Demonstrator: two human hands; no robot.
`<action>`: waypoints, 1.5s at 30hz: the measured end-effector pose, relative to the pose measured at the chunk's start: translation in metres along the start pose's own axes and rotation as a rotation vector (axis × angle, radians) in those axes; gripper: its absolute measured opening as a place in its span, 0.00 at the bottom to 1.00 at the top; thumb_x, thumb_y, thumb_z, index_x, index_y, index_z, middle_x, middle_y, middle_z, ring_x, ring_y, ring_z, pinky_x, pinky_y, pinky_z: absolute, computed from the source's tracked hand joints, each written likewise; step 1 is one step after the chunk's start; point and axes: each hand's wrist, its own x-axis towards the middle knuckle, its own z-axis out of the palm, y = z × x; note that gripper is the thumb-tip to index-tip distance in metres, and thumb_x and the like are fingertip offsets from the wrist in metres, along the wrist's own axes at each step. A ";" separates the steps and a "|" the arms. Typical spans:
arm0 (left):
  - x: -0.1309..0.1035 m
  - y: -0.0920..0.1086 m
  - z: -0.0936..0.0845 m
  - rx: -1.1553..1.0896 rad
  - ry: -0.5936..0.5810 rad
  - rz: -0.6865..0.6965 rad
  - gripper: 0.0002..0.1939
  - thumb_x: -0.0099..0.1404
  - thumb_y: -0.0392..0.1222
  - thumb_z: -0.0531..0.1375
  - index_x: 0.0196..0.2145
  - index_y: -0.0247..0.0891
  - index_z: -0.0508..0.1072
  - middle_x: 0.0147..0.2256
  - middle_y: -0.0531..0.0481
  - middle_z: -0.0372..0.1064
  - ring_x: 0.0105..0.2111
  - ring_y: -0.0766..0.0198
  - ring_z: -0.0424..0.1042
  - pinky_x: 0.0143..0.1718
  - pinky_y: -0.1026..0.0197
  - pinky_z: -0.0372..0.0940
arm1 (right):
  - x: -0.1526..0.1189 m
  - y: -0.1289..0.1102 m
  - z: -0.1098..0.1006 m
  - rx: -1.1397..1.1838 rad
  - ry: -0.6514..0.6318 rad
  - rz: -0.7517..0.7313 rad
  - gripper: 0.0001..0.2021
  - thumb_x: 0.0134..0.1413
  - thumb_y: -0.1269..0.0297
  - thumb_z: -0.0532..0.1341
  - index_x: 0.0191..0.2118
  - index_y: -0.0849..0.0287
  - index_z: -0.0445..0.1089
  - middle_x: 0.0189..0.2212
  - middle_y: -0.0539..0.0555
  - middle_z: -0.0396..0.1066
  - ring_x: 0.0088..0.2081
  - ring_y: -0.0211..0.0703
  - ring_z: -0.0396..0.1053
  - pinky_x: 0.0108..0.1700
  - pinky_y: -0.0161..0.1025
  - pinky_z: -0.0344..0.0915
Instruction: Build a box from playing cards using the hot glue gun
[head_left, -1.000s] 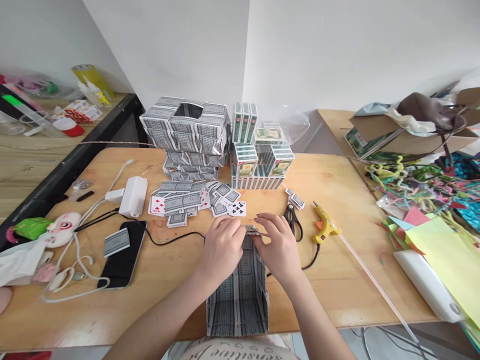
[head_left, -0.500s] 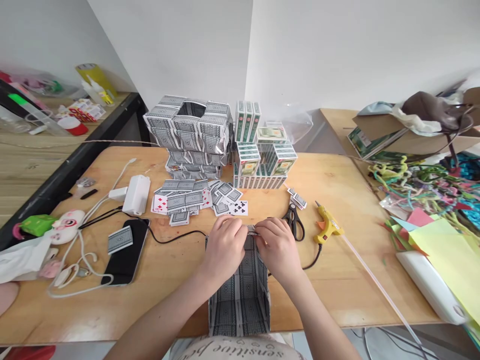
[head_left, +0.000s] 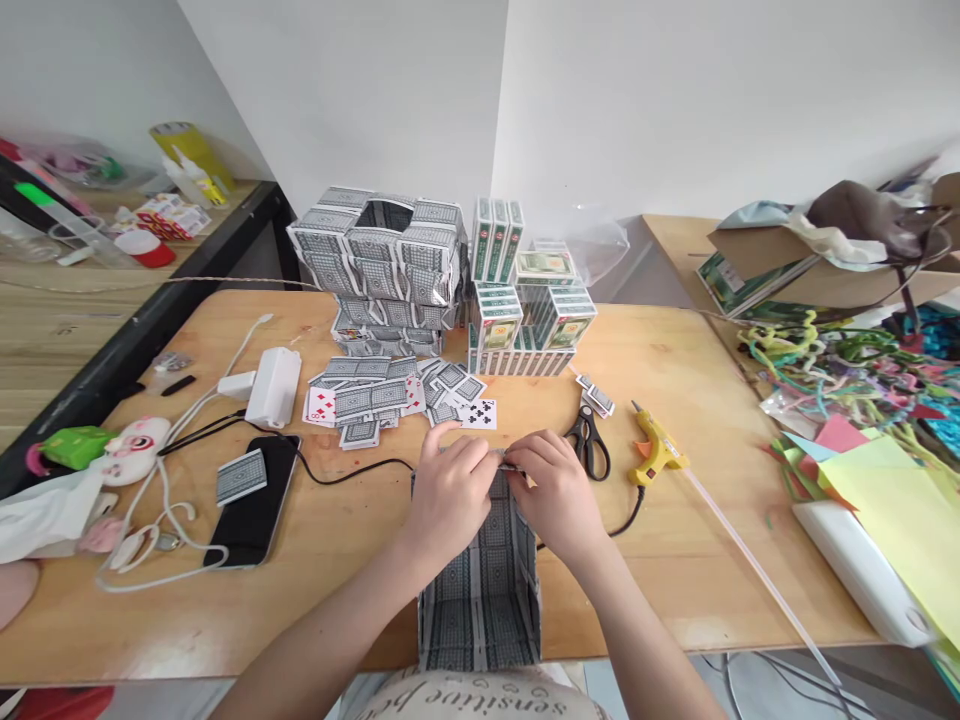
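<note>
A box built from playing cards (head_left: 480, 590), grey patterned backs showing, lies at the table's front edge against my body. My left hand (head_left: 454, 495) grips its far rim from the left, with the index finger slightly raised. Close beside it, my right hand (head_left: 555, 490) pinches the same rim from the right. The fingertips of both hands nearly meet there and cover part of the edge. Beyond my hands lie loose playing cards (head_left: 367, 400), mostly face down. Black scissors (head_left: 589, 440) rest just past my right hand, and a yellow glue gun (head_left: 656, 447) lies further right.
A larger playing-card structure (head_left: 382, 255) stands at the back beside stacked card packs (head_left: 521, 340). To the left are a phone (head_left: 255, 510) with one card on it, a white adapter (head_left: 274, 388) and cables. Coloured paper (head_left: 885, 510) and pipe cleaners (head_left: 817, 370) lie on the right.
My left index finger has lifted a little from the rim. Both hands otherwise stay at the card box's far edge, and the view has shifted very slightly.
</note>
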 end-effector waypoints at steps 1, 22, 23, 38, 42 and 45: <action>0.000 0.000 -0.001 -0.007 -0.007 0.001 0.12 0.56 0.25 0.52 0.27 0.38 0.71 0.22 0.55 0.63 0.26 0.68 0.64 0.51 0.51 0.55 | 0.000 0.000 -0.001 -0.001 0.004 -0.019 0.09 0.47 0.79 0.54 0.27 0.58 0.67 0.28 0.52 0.70 0.34 0.42 0.63 0.38 0.41 0.59; 0.002 -0.010 0.002 -0.018 -0.105 -0.003 0.09 0.61 0.31 0.53 0.26 0.38 0.69 0.24 0.53 0.64 0.31 0.65 0.65 0.50 0.50 0.53 | 0.004 0.005 -0.004 -0.121 -0.117 0.042 0.08 0.45 0.78 0.57 0.26 0.58 0.68 0.26 0.50 0.69 0.32 0.40 0.65 0.33 0.35 0.59; 0.003 -0.013 0.003 -0.019 -0.128 0.003 0.08 0.61 0.33 0.53 0.27 0.38 0.70 0.25 0.53 0.65 0.32 0.64 0.66 0.51 0.50 0.53 | 0.004 0.008 -0.003 -0.106 -0.132 0.069 0.08 0.45 0.78 0.57 0.27 0.57 0.68 0.27 0.50 0.70 0.33 0.40 0.65 0.34 0.35 0.60; 0.019 -0.035 0.039 0.001 -0.326 -0.063 0.06 0.53 0.29 0.57 0.22 0.35 0.71 0.27 0.48 0.69 0.33 0.60 0.69 0.46 0.52 0.58 | 0.022 0.033 0.022 -0.233 -0.301 0.144 0.06 0.46 0.73 0.58 0.25 0.56 0.71 0.26 0.53 0.72 0.33 0.44 0.68 0.27 0.35 0.58; 0.023 -0.041 0.039 -0.049 -0.392 -0.123 0.04 0.53 0.31 0.58 0.24 0.35 0.72 0.29 0.47 0.72 0.33 0.58 0.71 0.42 0.54 0.61 | 0.029 0.039 0.022 -0.193 -0.334 0.183 0.06 0.44 0.73 0.59 0.24 0.56 0.71 0.26 0.51 0.72 0.31 0.42 0.69 0.28 0.35 0.58; 0.018 -0.054 0.032 -0.226 -0.454 -0.265 0.06 0.53 0.37 0.61 0.32 0.39 0.73 0.34 0.49 0.74 0.35 0.58 0.72 0.37 0.58 0.64 | 0.030 0.048 0.021 -0.052 -0.365 0.234 0.04 0.42 0.71 0.61 0.26 0.56 0.72 0.27 0.50 0.72 0.30 0.40 0.69 0.32 0.35 0.61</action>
